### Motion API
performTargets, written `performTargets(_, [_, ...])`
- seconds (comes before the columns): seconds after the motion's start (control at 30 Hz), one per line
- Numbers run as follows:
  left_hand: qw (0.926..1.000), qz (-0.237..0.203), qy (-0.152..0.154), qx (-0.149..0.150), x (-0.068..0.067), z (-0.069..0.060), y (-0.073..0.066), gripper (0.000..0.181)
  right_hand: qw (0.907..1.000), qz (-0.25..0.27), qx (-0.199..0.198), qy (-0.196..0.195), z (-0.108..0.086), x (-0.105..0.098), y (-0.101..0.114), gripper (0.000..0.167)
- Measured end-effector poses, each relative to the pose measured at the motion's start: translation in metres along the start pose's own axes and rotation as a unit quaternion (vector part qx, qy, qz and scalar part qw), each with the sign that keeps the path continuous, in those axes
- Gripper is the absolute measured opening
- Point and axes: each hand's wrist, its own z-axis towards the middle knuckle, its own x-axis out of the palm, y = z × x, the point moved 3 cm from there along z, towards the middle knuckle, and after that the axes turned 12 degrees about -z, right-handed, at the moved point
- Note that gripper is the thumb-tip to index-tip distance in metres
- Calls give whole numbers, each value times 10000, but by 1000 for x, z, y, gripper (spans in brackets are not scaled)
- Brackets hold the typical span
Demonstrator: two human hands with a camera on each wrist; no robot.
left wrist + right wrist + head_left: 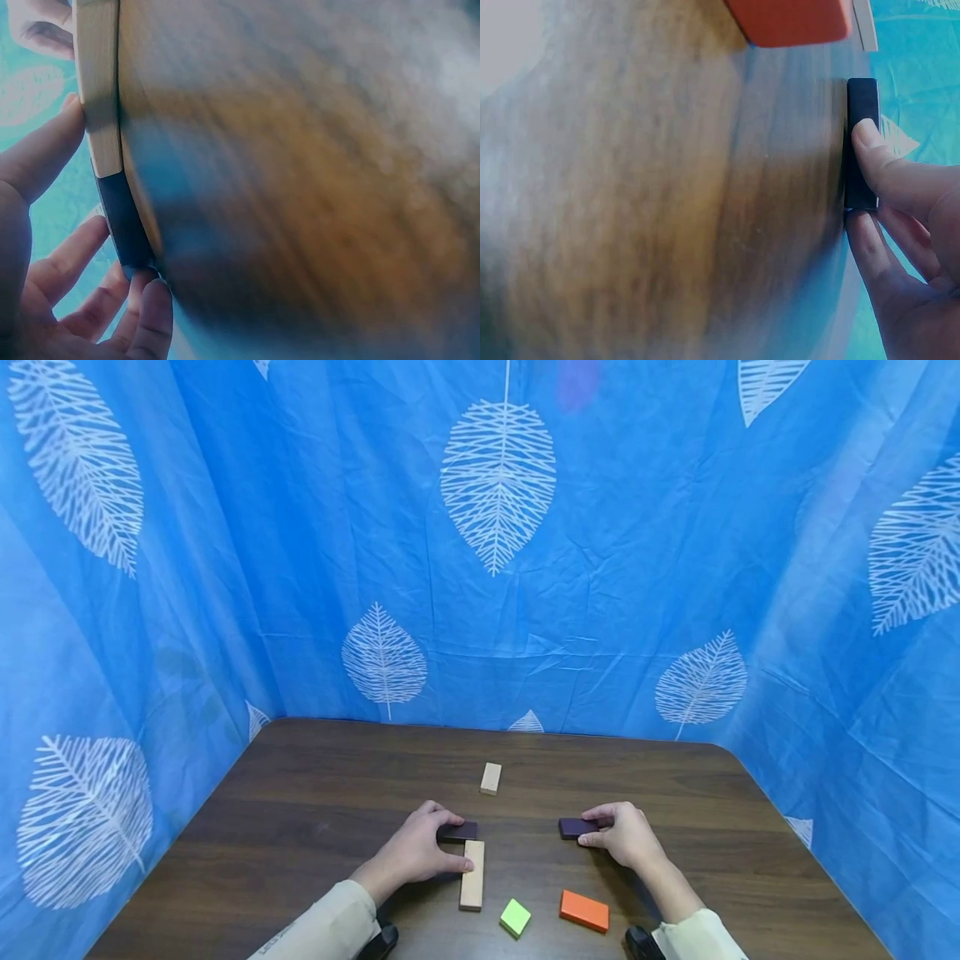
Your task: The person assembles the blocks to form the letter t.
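My left hand [416,853] has its thumb on a long pale wooden block [472,889] and its curled fingers around one end of a dark block [461,832]. The dark block lies crosswise at the far end of the pale one; in the left wrist view the pale block [99,97] and the dark block [126,221] appear to touch. Farther right, my right hand [624,837] grips a second dark block [570,828] by its right part. The right wrist view shows the thumb on the side of this dark block [862,101] and fingers at its end.
A small pale block [491,778] stands behind the two dark blocks. Nearer me lie a lime-green block [515,918] and an orange block [584,911]. The brown wooden table [337,777] reaches back to a blue curtain [600,568] with white leaf prints.
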Motion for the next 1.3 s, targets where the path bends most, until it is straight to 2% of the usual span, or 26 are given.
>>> performTargets(0.37, [10000,30,-17,43,1,0,2,66,9999,66,-71,-70,0,-1,7,30])
performTargets(0.67, [10000,60,23,-2,1,0,2,66,9997,203,-132,-89,0,-4,21,32])
performTargets(1.07, [9999,31,53,-116,2,0,0,67,9995,273,-166,63,3,9,44,28])
performTargets(1.3, [9999,15,69,-116,1,0,-1,66,9983,406,-383,182,5,19,64,28])
